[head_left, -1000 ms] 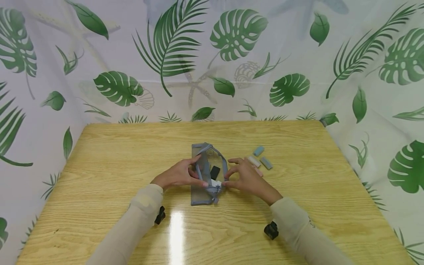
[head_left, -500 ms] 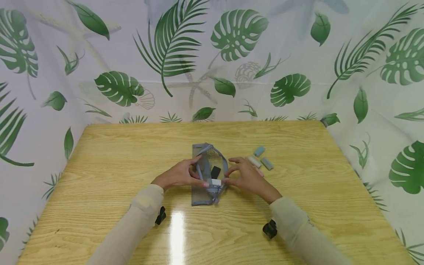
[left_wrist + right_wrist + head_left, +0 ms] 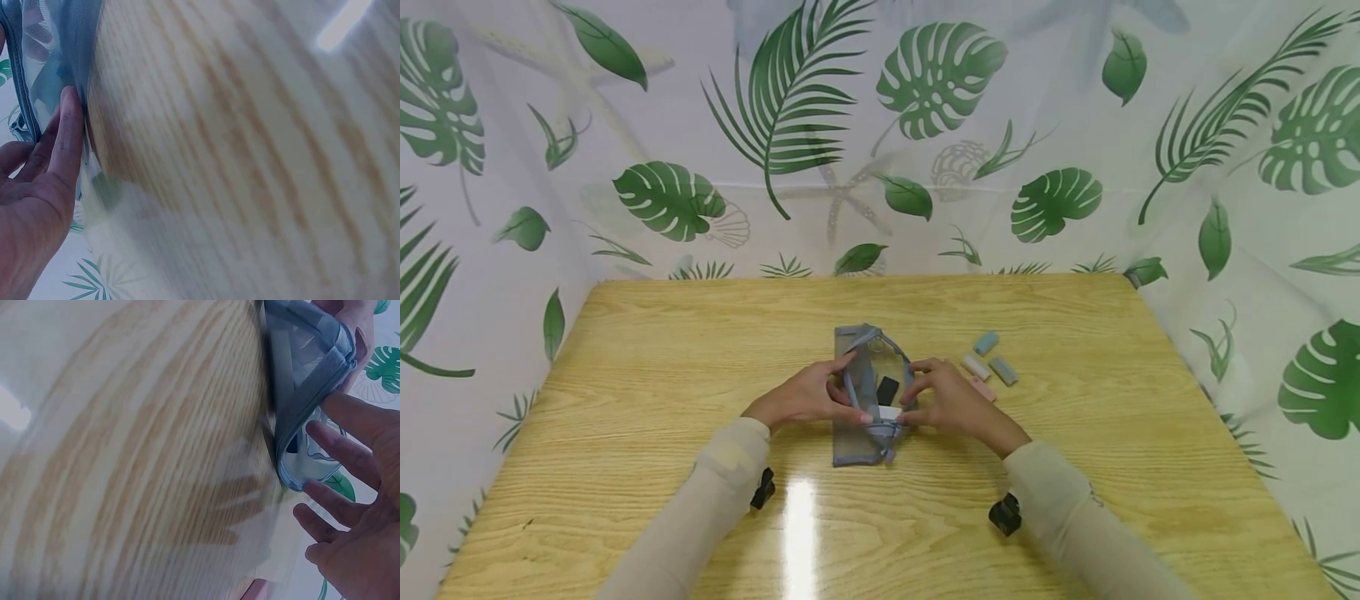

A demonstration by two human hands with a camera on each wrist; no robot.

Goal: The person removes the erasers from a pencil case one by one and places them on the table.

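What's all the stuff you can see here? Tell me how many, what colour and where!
pouch: 1, see-through with blue-grey edges, mid-table
black block: 1, black, inside pouch
white block: 1, white, pouch's near end
blue block: 1, blue, right of pouch
loose white block: 1, white, below blue
grey block: 1, grey, beside loose white
pink block: 1, pink, nearest right hand
table: 1, yellowish wood, underneath
backdrop: white, green leaves, behind
wrist devices: 2, black, by cuffs
sleeves: 2, cream, both arms
hands: 2, left hand and right hand either side of pouch
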